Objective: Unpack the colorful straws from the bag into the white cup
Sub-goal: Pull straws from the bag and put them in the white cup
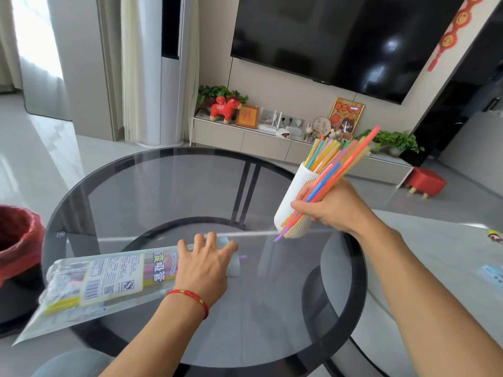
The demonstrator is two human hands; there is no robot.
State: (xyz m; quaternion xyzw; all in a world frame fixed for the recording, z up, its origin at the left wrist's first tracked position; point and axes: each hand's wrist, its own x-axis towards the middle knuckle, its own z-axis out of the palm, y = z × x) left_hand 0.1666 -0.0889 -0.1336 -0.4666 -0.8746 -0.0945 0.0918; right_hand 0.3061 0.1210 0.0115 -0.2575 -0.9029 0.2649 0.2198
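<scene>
Round glass desk (190, 191) underneath everything. Across its near left part, the bag (109, 278): flat, clear, long axis running from the near-left corner up toward the desk's middle, open end to the right. Inside, a few leftover straws (62, 304) parallel to that axis, mostly yellow.

Over at the right edge of the desk, the white cup (292, 205), ribbed, leaning in this view with its mouth up and away to the right, already crowded with straws (324, 153) fanning out of the top.

Left hand (206, 265) palm-down on the bag's open end, fingers spread, pressing rather than clutching; grip loose, closed on nothing.

Right hand (334, 205) just in front of the cup, grip closed around a bundle of straws (329, 180) near its middle. Bundle slanted, lower ends down-left in front of the cup's base, upper ends up-right past the cup's mouth. Hard to tell whether hand or bundle touches the cup wall.

Crux of the coming move, by the look of it: bundle outside the cup and roughly parallel to it, lower ends well below the rim. Likely needed: lifting along the bundle's own axis until those ends clear the rim, then lowering into the mouth. Right hand by far the nearer to the cup; left nearer to the bag.

Smallest: a purple straw tip (243, 257) poking out beside the left fingertips.
</scene>
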